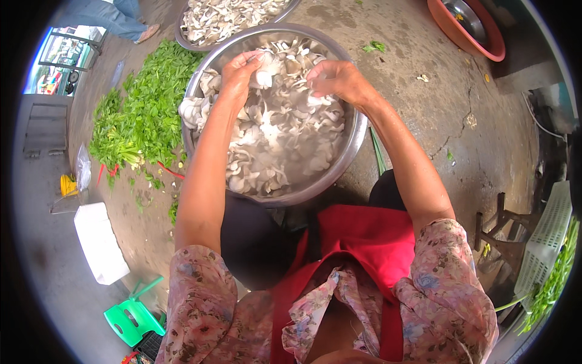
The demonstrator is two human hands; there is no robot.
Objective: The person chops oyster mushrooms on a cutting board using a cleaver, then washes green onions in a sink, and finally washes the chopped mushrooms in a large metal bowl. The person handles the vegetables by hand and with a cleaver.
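Observation:
In front of my knees is a wide stainless steel basin (pixel 359 136) heaped with pale grey oyster mushrooms (pixel 291 123). Over its far left part, my left hand (pixel 238 77) pinches a white oyster mushroom piece (pixel 267 72) between thumb and fingers. My right hand (pixel 338 82) hovers at the far right side, slightly blurred, its thumb and fingers apart just above the mushrooms. I see nothing clearly held in it. Both forearms reach over the basin's near portion, and the left one covers some of its left rim.
Behind stands a second metal basin (pixel 179 32) of mushrooms. Leafy greens (pixel 145 104) lie on the floor to the left, near a white box (pixel 100 241) and green plastic stool (pixel 136 321). An orange tub (pixel 493 50) and white crate (pixel 543 245) are right. Someone's legs (pixel 109 20) show far left.

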